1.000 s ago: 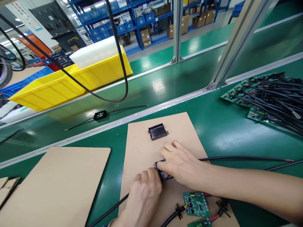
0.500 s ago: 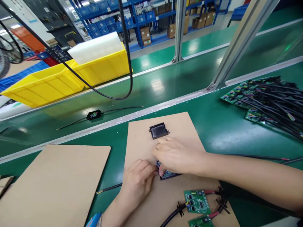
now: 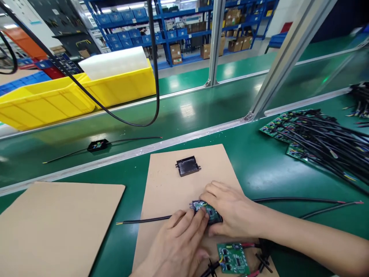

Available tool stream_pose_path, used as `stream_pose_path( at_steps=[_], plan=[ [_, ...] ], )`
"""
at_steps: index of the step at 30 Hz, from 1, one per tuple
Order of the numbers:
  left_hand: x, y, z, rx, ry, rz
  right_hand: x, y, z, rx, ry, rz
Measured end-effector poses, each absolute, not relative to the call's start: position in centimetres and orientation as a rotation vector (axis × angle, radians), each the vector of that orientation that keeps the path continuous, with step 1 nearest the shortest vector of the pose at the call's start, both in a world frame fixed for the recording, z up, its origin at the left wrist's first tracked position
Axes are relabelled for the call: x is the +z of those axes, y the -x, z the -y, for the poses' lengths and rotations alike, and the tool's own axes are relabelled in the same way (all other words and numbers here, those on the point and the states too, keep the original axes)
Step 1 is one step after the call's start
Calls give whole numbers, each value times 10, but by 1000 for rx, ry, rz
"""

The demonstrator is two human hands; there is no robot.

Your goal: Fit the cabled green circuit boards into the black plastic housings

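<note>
A green circuit board [image 3: 211, 214] sits in a small black plastic case on a cardboard sheet [image 3: 164, 181]. The fingers of my left hand [image 3: 184, 238] lie stretched over the board's left part, their tips touching it; the thumb is apart below. My right hand [image 3: 230, 209] is closed around the case's right end, fingers at the far edge and thumb at the near edge. A black cable [image 3: 144, 220] with bare wire ends runs out to the left. Beyond the hands lies another black case [image 3: 188, 166], with no board in it. Nearer me rests a wired circuit board [image 3: 233, 258].
Wired circuit boards [image 3: 311, 134] are heaped at the right. Another cardboard sheet [image 3: 63, 223] lies at the left. Past the metal rail [image 3: 184, 139], a filled black case [image 3: 98, 145] lies on the green surface. Yellow bins [image 3: 123, 86] and a hanging black cable [image 3: 158, 77] are beyond.
My left hand has moved from the case's left edge onto the board, its fingers now stretched out. My right hand has shifted right, to the case's right end. The camera view has shifted slightly.
</note>
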State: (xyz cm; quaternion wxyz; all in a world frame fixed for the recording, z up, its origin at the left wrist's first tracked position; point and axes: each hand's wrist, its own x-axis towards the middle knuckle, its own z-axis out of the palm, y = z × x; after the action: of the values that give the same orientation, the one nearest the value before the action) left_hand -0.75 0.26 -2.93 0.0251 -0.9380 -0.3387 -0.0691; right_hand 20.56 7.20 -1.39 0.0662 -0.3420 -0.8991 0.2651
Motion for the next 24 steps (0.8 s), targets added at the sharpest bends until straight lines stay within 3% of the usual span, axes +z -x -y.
stream_pose_path(
  at_steps=[11,17,24],
  plan=[
    [-28,14,-31,-213,3182,1015,-20,-208,-77,914,979,2698],
    [-37,11,-14,-315,3016,1056,-15,-221,-80,952,899,2674],
    [-36,16,3,-321,2922,959,5,-258,-69,1081,1234,2602]
  ],
)
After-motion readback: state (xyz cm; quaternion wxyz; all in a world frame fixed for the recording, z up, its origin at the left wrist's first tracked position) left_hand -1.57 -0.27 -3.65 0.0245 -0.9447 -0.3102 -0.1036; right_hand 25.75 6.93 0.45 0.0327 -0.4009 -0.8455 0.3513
